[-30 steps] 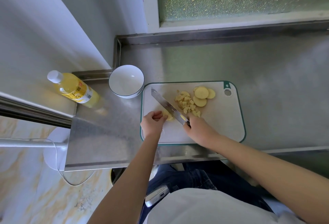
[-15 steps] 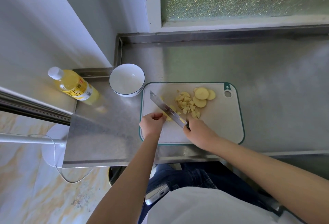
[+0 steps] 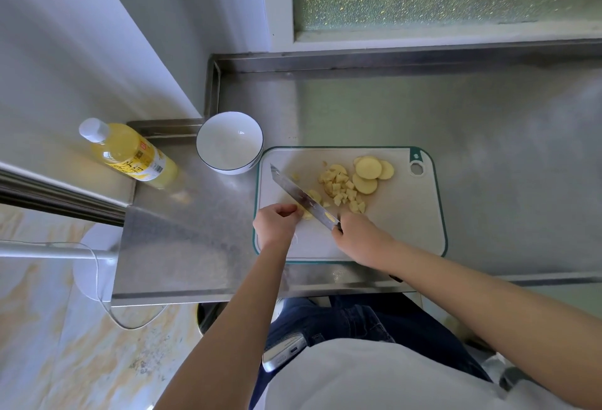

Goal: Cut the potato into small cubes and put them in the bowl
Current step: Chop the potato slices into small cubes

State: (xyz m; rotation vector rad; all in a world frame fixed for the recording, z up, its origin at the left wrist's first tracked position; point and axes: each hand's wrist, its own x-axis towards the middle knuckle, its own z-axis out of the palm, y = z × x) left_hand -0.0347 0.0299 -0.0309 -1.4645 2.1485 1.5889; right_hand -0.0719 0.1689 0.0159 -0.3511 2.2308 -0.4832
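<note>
A white cutting board (image 3: 404, 224) with a green rim lies on the steel counter. On it are a heap of small potato cubes (image 3: 342, 189) and three round potato slices (image 3: 369, 170) behind them. My right hand (image 3: 358, 237) grips the handle of a knife (image 3: 301, 196) whose blade slants up to the left over a potato piece (image 3: 313, 196). My left hand (image 3: 275, 224), fingers curled, holds that piece down just left of the blade. An empty white bowl (image 3: 229, 142) with a dark rim stands off the board's far left corner.
A tilted bottle of yellow liquid (image 3: 130, 153) with a white cap stands left of the bowl. A steel rail (image 3: 58, 196) runs at the left. The counter's front edge (image 3: 228, 294) lies just below the board. A raised steel lip (image 3: 391, 61) and window bound the back.
The knife blade has shifted slightly along the potato piece while both hands stay in place. The view has moved a little; the cubes, slices and bowl are unchanged.
</note>
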